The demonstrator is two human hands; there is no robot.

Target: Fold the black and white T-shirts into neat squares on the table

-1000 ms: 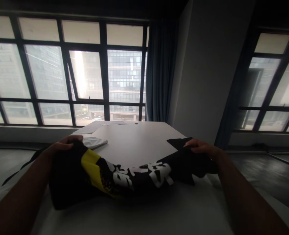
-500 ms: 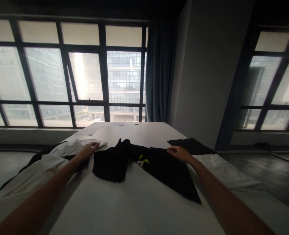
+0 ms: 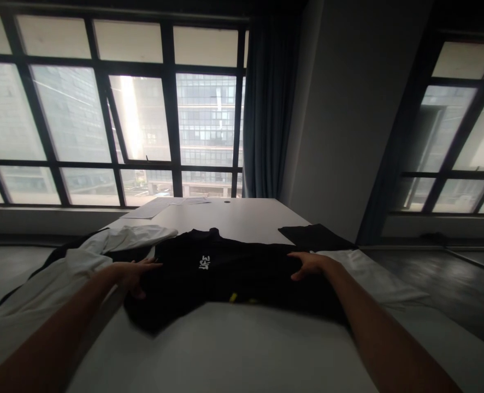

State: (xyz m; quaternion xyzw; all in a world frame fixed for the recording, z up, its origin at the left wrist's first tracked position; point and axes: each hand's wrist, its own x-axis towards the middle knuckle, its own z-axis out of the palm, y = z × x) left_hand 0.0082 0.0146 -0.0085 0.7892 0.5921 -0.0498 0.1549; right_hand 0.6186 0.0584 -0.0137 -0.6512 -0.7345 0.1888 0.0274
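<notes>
A black T-shirt (image 3: 225, 278) lies spread sideways across the white table (image 3: 225, 355), with small white lettering and a bit of yellow print near its lower edge. At the shirt's left end rests my left hand (image 3: 133, 277), its index finger stretched over the fabric and its thumb apart. My right hand (image 3: 310, 265) touches the shirt's right end, thumb and fingers spread on the cloth. Both hands look open, though some fingertips blend into the dark fabric.
White and dark garments (image 3: 74, 267) are piled along the table's left side. A folded black garment (image 3: 316, 234) and a white cloth (image 3: 373, 278) lie at right. Sheets of paper (image 3: 147, 209) lie at the back left, before the windows (image 3: 139, 120) and a blue curtain (image 3: 266, 120).
The bunched black T-shirt has been spread wider, and its white lettering now shows. My left hand has come down and nearer onto it; my right hand has shifted slightly right.
</notes>
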